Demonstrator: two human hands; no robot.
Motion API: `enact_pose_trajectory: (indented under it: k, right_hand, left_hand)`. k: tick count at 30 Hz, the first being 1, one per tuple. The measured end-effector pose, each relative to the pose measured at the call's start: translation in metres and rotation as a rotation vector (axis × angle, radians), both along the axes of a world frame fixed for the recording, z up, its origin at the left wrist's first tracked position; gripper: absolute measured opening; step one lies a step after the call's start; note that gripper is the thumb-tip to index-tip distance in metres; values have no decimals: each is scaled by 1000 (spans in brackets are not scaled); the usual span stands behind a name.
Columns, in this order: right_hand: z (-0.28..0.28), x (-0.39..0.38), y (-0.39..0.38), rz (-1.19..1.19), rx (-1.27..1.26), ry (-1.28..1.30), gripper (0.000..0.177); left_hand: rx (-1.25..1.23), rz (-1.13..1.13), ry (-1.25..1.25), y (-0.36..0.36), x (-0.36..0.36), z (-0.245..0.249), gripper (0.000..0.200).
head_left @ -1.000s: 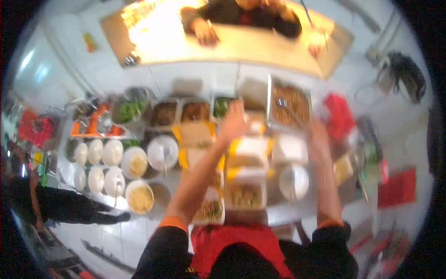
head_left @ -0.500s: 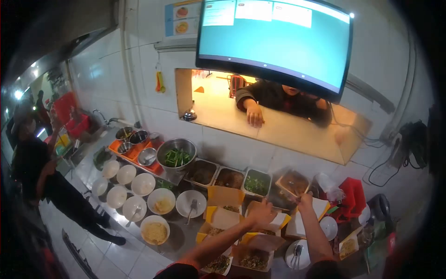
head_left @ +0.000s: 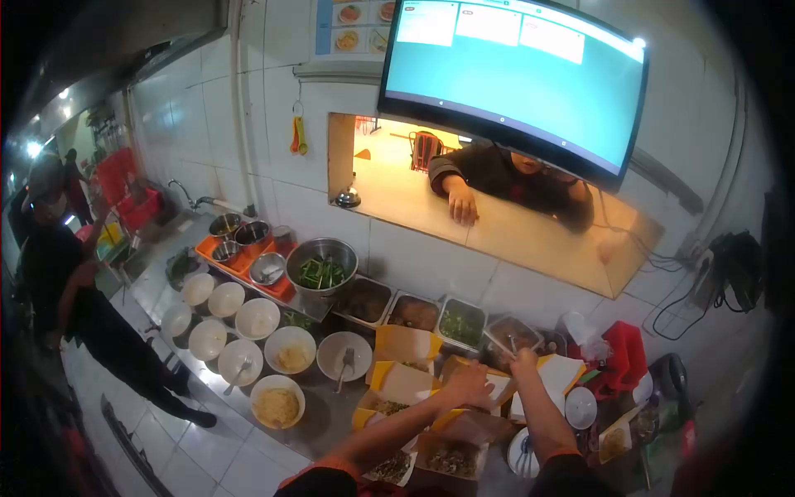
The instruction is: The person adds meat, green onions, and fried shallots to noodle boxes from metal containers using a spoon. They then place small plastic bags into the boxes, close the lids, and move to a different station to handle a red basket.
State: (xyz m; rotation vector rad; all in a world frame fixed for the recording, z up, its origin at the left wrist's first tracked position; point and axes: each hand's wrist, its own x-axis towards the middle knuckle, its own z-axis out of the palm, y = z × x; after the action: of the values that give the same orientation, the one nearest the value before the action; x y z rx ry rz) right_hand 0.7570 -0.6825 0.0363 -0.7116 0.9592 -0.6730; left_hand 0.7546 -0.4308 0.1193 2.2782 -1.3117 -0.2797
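Note:
My left hand [head_left: 466, 388] reaches over the open yellow-and-white takeaway boxes [head_left: 396, 383], at the upper right ones; its fingers are partly hidden by the box flaps. Chopped food lies in a nearer box [head_left: 451, 457]. Farther right, my right hand [head_left: 522, 362] is closed around the handle of a metal utensil [head_left: 513, 342], which dips into a metal tray of brown food [head_left: 502, 330]. Beside that tray is another with chopped greens [head_left: 461, 324].
White bowls [head_left: 257, 318] stand at the left, one holding noodles [head_left: 277, 403]. Behind them is a steel bowl of greens [head_left: 321, 267]. A screen [head_left: 513, 74] hangs above a hatch where a person [head_left: 513, 184] leans. Another person [head_left: 91, 306] stands far left.
The view has shifted slightly. The tray of brown food, tilted up near my right hand before, now sits level in the row. My right hand has moved slightly left with the utensil.

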Motion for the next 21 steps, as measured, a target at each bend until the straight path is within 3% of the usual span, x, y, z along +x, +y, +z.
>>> enact_pose_trajectory:
  k: [5,21]
  right_hand:
    - [-91,13,-50,164,-183,25,33]
    - [-24,6,-29,217,-5,343,27]
  left_hand:
    - [30,26,66,2,-6,4,50]
    - [63,2,46,4,-11,-6,59]
